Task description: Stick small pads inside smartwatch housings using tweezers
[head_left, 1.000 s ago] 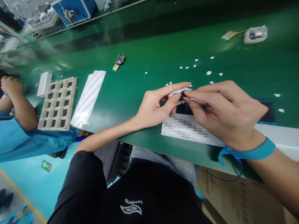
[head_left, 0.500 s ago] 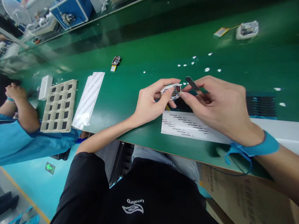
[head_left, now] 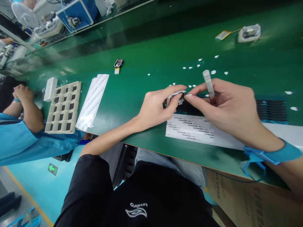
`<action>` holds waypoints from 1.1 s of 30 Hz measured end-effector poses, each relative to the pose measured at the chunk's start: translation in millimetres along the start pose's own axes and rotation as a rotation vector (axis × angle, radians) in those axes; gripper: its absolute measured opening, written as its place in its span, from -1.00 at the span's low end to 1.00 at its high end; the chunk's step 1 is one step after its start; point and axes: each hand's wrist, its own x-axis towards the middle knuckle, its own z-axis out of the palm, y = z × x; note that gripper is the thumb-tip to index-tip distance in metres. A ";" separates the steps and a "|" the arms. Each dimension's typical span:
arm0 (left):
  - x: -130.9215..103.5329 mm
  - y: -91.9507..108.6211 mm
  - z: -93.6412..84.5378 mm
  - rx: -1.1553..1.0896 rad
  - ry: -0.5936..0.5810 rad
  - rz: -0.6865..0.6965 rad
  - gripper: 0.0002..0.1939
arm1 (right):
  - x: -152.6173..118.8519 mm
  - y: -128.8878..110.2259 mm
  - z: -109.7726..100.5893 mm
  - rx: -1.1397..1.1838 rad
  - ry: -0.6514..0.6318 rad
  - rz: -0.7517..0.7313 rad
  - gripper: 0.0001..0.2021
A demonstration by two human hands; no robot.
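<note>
My left hand [head_left: 155, 105] is closed round a small open watch case [head_left: 174, 97] with a pale rim and electronic parts inside. The case is tilted, and the fingers hide much of it. At its right edge, the thumb and forefinger of my right hand [head_left: 233, 108] come together; a small pale bit shows at their tips, too small to name. Tucked in that same hand is a flat metal tool [head_left: 208, 82], its rounded end sticking up and its other end hidden. Beneath the hands lies a white printed sheet [head_left: 189, 128].
An open watch case with its battery [head_left: 118, 63] lies left of centre, a white case [head_left: 249, 33] at far right. White scraps dot the green bench. Black strips [head_left: 272, 110] lie right. Printed sheets [head_left: 93, 101] and a compartment tray [head_left: 62, 107] stand left, beside a co-worker's clasped hands [head_left: 23, 93].
The watch case has tipped, showing less of its inside. My right hand has turned, so the flat tool stands more upright and catches the light. The view has shifted slightly.
</note>
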 end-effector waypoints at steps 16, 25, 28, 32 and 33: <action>-1.6 5.7 -2.8 -0.233 -0.105 -0.300 -0.81 | -5.0 5.3 -8.1 -0.555 0.069 -0.562 -0.85; -1.7 6.6 -3.2 -0.244 -0.100 -0.342 -0.81 | -3.4 8.5 -9.9 -0.604 0.177 -0.635 -0.87; -0.4 7.1 -3.4 -0.251 -0.091 -0.377 -0.81 | -2.1 12.4 -13.7 -0.637 0.208 -0.472 -0.67; 0.9 7.3 -3.1 -0.318 -0.106 -0.440 -0.73 | -1.7 17.6 -12.9 -0.609 0.100 -0.526 -0.64; 1.0 7.6 -2.9 -0.329 -0.107 -0.434 -0.72 | -2.1 18.8 -11.8 -0.627 0.075 -0.558 -0.70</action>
